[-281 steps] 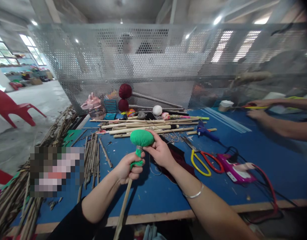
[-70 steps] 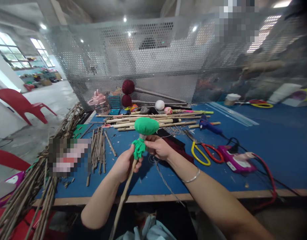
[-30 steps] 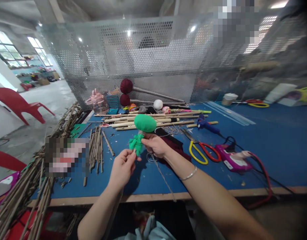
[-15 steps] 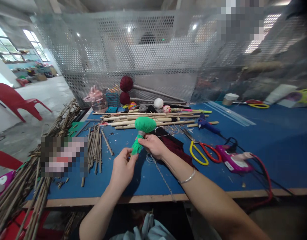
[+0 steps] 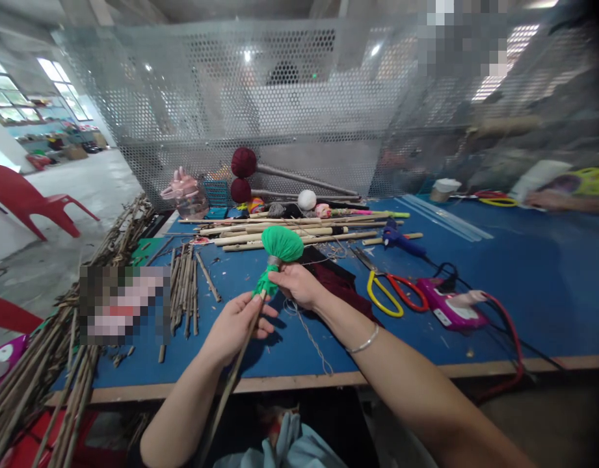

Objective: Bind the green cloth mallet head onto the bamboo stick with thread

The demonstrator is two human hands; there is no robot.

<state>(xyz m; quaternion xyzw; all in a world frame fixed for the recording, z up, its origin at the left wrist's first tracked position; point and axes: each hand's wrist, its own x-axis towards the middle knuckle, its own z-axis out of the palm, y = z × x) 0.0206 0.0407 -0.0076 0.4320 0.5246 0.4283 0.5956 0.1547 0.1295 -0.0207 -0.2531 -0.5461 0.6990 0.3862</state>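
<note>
A mallet with a round green cloth head (image 5: 282, 244) is held over the blue table. Grey string binds its neck, and gathered green cloth flares out below. My right hand (image 5: 299, 284) is closed on the cloth just under the binding. My left hand (image 5: 238, 325) pinches the lower end of the cloth between thumb and finger, its other fingers partly spread. From there a thin wooden stick (image 5: 238, 364) slants down towards my lap. Loose grey string (image 5: 311, 338) lies below my right hand. Beside it are maroon and black cloth (image 5: 335, 283) and scissors (image 5: 388, 289) with yellow and red handles.
Cut sticks (image 5: 185, 289) and long branches (image 5: 84, 351) lie at the left. Wooden rods (image 5: 279, 237) and two maroon-headed mallets (image 5: 243, 162) lie behind. A blue glue gun (image 5: 401, 240) and corded purple box (image 5: 450, 305) are at the right. Another person's hand (image 5: 553, 200) shows farther right.
My left hand has turned and loosened its fingers, and the stick below the cloth now shows. The green head has tilted slightly. Another person's hand has come in at the far right.
</note>
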